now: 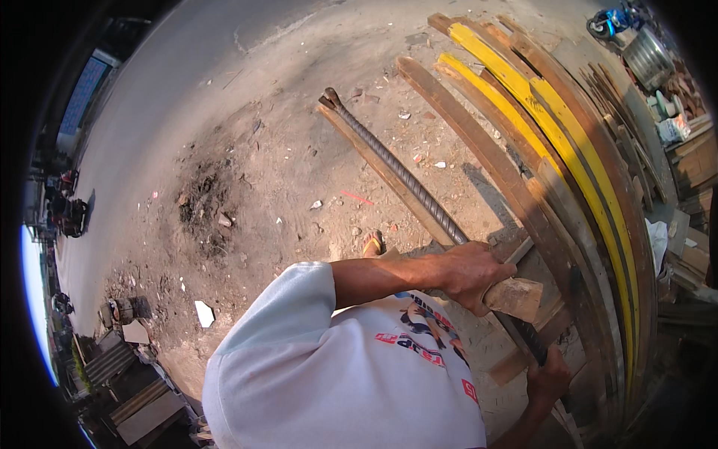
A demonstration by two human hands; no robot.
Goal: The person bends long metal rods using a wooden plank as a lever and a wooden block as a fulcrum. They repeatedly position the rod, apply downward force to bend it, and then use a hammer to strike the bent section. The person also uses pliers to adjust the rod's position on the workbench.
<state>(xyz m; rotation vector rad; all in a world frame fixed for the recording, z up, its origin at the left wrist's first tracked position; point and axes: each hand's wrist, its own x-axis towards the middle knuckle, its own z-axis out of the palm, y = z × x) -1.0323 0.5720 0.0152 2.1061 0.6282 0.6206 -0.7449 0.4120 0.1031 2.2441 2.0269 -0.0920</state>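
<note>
A long, dark, twisted steel pry bar [389, 159] slants from its forked far end down to my right hand [550, 376], which grips its near end. Farther up the bar, my left hand [473, 275] is closed, with the cut end of a wooden block [516, 297] showing at its fingers. Beneath this hand the bar passes, and I cannot tell whether the fingers also wrap around it. A narrow wooden plank [378, 170] lies along the bar's left side. Wooden pieces [516, 365] lie under and around the bar's near end.
Long brown boards [479, 138] and yellow-painted beams [572, 153] lie along my right side. Scrap wood [695, 168] is heaped beyond them. Stones and white shards [204, 314] dot the dirt. A road [149, 127] with a motorcycle [69, 213] runs on the left.
</note>
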